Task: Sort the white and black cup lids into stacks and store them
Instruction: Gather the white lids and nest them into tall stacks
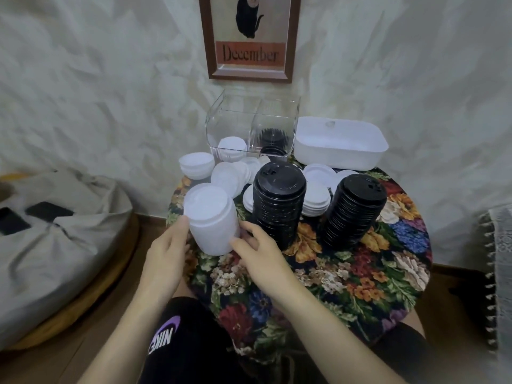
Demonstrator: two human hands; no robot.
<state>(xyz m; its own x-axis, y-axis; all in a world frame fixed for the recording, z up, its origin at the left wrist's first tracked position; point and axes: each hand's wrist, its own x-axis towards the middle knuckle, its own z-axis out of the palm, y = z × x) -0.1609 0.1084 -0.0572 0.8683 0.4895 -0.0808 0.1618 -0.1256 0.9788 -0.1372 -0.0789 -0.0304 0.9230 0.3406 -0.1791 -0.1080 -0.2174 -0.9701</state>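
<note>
A tall stack of white lids (212, 218) stands at the near left of the floral table (360, 273). My left hand (166, 254) holds its left side and my right hand (257, 254) holds its lower right side, fingers curled round the base. Two tall stacks of black lids (278, 203) (353, 210) stand to the right. Loose white lids (318, 178) and a short white stack (196, 164) lie behind them. A clear two-part bin (250, 126) at the back holds a few white lids on its left and black lids on its right.
A white tub (340, 141) sits at the back right of the table. A framed picture (250, 37) hangs on the wall. A grey cushion (55, 245) with two dark phones lies on the floor to the left. A fringed cloth (498, 273) hangs at the right.
</note>
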